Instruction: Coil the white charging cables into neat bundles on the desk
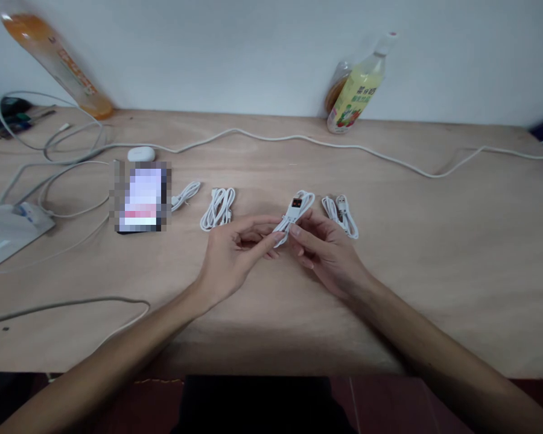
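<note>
A coiled white USB cable point(294, 214) is held up between both hands over the middle of the table. My left hand point(235, 250) pinches its lower left side between thumb and fingers. From the right, my right hand point(328, 250) grips the same bundle near its middle, thumb on top. A dark window shows on the cable's plug end. Just left of my hands lies a second coiled white cable point(218, 208), and behind my right hand lies another coiled cable point(341, 215) with its USB plug showing. Farther left is a smaller white cable bundle point(186, 196).
A phone point(142, 199) with a lit, blurred screen and a white earbud case point(141, 154) lie at left. A long white cord point(271, 139) crosses the back. An orange drink bottle point(57, 63) and a yellow drink bottle point(359, 87) stand by the wall.
</note>
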Action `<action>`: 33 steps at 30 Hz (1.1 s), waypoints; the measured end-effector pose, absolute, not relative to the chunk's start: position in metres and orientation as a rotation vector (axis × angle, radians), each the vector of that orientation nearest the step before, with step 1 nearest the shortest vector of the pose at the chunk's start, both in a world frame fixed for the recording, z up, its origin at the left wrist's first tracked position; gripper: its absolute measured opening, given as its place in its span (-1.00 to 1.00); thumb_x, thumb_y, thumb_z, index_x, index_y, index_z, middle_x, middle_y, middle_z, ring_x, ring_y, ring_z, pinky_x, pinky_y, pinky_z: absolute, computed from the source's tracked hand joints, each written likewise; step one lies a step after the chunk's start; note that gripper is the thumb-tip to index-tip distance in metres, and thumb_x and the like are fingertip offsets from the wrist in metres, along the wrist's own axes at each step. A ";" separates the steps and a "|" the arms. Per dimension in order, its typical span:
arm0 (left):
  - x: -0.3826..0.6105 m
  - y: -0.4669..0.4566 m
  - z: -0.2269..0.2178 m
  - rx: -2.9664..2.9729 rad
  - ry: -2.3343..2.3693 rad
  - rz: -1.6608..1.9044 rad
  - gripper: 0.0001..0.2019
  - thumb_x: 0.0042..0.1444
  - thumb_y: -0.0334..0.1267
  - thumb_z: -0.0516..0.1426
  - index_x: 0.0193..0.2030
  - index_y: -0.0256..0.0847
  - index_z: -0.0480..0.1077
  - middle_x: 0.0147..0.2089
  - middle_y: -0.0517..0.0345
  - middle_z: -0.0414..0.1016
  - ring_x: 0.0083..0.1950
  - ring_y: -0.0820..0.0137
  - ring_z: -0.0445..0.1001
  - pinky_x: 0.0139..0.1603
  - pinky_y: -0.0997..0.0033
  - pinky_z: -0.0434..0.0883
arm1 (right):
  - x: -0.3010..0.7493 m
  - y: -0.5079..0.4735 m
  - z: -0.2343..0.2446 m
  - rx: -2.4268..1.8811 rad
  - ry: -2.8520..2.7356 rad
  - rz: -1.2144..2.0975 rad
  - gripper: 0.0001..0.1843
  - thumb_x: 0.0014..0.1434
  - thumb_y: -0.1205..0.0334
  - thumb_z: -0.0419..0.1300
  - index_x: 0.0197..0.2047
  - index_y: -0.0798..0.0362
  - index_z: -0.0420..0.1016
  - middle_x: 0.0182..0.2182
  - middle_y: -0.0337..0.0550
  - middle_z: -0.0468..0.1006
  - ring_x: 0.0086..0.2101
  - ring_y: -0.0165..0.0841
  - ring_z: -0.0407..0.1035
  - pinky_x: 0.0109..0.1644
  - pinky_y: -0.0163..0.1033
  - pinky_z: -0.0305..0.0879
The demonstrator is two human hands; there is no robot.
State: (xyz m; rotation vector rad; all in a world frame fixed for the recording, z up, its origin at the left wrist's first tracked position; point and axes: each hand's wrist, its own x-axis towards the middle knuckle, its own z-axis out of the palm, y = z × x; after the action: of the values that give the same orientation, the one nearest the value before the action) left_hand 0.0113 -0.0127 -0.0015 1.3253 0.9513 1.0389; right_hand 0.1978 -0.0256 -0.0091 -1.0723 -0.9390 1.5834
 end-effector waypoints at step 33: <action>0.009 -0.007 0.000 1.190 0.873 0.929 -0.71 0.23 -0.20 0.45 0.04 -0.26 0.73 -0.26 0.09 0.78 -0.47 0.44 0.65 -0.39 0.47 0.66 | 0.201 -0.022 -0.006 -1.024 -0.927 1.574 -0.51 0.04 -0.10 0.65 -0.34 -0.03 0.49 -0.46 -0.38 0.35 -0.53 -0.51 0.10 -0.60 -0.39 -0.02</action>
State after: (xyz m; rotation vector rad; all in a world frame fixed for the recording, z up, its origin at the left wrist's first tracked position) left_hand 0.0085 -0.0073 -0.0002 1.1902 0.8728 0.9291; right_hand 0.2009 -0.0216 -0.0058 -1.0240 -0.9270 1.5738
